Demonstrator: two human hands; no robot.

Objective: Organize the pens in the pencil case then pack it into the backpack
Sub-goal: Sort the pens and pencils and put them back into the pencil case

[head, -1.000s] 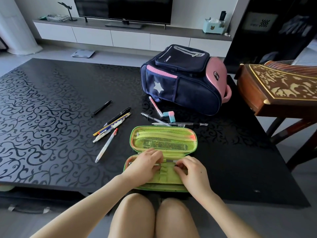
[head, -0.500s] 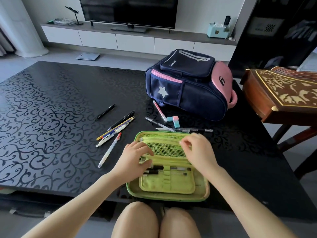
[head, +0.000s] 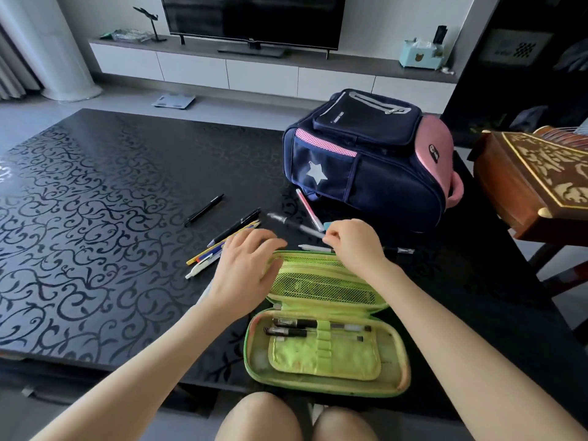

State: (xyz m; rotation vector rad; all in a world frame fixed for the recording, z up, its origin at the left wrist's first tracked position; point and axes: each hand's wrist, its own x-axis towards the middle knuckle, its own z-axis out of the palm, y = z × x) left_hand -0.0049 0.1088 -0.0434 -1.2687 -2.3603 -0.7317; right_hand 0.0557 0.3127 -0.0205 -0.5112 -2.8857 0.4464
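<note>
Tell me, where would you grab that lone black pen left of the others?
Pinch the black pen at mid-barrel, coming down from above. It lies flat and slanted on the table, apart from the other pens, so both long sides are free for thumb and finger. The left hand is likely nearer.

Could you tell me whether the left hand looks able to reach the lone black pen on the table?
Probably yes: the left hand is open above the loose pens, and only those flat pens lie between it and the black pen.

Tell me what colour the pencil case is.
The pencil case is lime green throughout; head view shows it best.
</note>
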